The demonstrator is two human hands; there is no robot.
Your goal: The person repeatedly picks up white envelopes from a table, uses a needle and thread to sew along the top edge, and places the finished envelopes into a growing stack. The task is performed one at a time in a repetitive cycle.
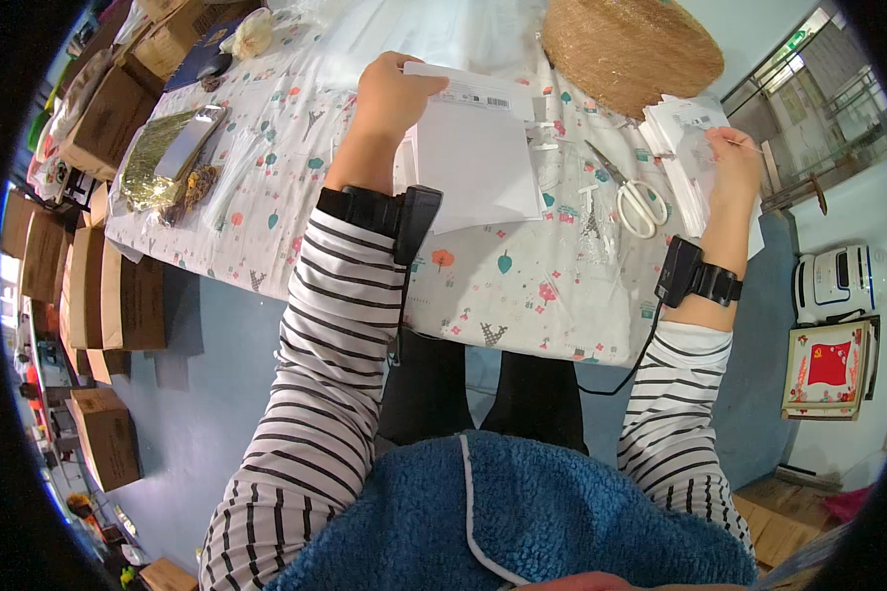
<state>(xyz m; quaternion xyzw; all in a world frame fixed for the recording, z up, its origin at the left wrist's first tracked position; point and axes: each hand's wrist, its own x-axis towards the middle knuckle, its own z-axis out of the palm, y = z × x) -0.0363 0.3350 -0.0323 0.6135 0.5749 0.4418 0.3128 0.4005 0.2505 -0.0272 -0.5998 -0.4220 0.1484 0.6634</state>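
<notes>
Two hands: we are working over a worktop (522, 295) covered in a patterned cloth.
Left hand: our left hand (392, 91) is closing its grip on the top edge of a white paper sheet (473, 163), thumb side over the paper's upper left corner.
Right hand: our right hand (734, 163) is pinching the edge of a stack of white envelopes (675, 148), fingers closed on it.
Where the sheet is lying: left of the white-handled scissors (633, 197), flat on the cloth, with the stack just right of the scissors.
Handling: we are judging the sheet light, thin and floppy, easy to crease; taking it by an edge or corner seems best. The stack looks stiffer but liable to slide apart.
Beyond the scissors: a large reel of brown twine (631, 44) is sitting further back.
Far left of the scissors: brown cardboard boxes (108, 118) are crowding the worktop's end.
Hard to make out: the fingertips of our left hand are hidden behind the paper, and clear packets near the scissors are blurring into the cloth.
</notes>
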